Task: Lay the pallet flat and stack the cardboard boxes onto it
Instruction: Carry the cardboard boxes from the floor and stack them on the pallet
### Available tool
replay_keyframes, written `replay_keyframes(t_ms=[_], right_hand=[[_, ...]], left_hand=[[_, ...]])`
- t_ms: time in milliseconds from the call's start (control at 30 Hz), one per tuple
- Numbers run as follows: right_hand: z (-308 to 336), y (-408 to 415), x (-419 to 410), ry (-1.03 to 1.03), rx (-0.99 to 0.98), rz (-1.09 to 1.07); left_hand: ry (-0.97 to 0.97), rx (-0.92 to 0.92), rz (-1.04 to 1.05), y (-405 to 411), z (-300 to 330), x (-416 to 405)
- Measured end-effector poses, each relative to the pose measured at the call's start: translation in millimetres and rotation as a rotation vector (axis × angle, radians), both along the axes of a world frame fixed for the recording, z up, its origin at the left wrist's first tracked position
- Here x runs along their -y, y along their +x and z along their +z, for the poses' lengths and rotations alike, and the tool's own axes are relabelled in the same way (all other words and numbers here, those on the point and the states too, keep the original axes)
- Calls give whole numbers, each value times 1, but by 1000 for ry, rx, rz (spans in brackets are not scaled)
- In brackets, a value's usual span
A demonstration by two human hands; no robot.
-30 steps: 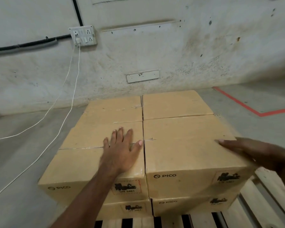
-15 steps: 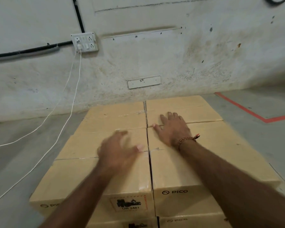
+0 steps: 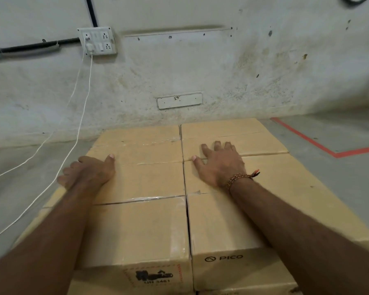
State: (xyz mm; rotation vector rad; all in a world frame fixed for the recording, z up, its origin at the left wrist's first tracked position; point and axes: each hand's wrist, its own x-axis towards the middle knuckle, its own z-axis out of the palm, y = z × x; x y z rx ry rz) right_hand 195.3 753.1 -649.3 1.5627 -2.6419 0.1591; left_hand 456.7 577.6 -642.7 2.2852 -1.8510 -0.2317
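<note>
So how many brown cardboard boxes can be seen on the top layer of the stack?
4: near-left brown cardboard box, near-right, far-left, far-right. Lower boxes show only at the bottom edge; more may be hidden.

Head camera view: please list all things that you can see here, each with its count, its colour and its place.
cardboard boxes: four tops in the upper layer, tan, in a tight block in the middle; a lower layer shows at the bottom edge
socket board: one, white, on the wall, upper left
cables: two, white, hanging from the socket board to the floor on the left
blank plate: one, white, low on the wall, centre
floor line: one, red, on the floor at the right
bracelet: one, brown beads, on the right wrist
left hand: at the left edge of a left box
right hand: flat across two right boxes
</note>
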Motion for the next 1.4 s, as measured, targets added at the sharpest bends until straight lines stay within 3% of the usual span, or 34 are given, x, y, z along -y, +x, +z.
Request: replay_keyframes(t_ms=[100, 267, 400, 1400], right_hand=[[1, 1, 0, 12, 15, 11], [3, 3, 1, 1, 21, 77], [-1, 7, -3, -9, 33, 53], [-4, 15, -1, -89, 123, 99]], left_hand=[[18, 102, -37, -16, -1, -10], [-127, 155, -609, -70, -10, -56], [-124, 132, -859, -76, -16, -66], [-163, 65, -803, -83, -23, -72]])
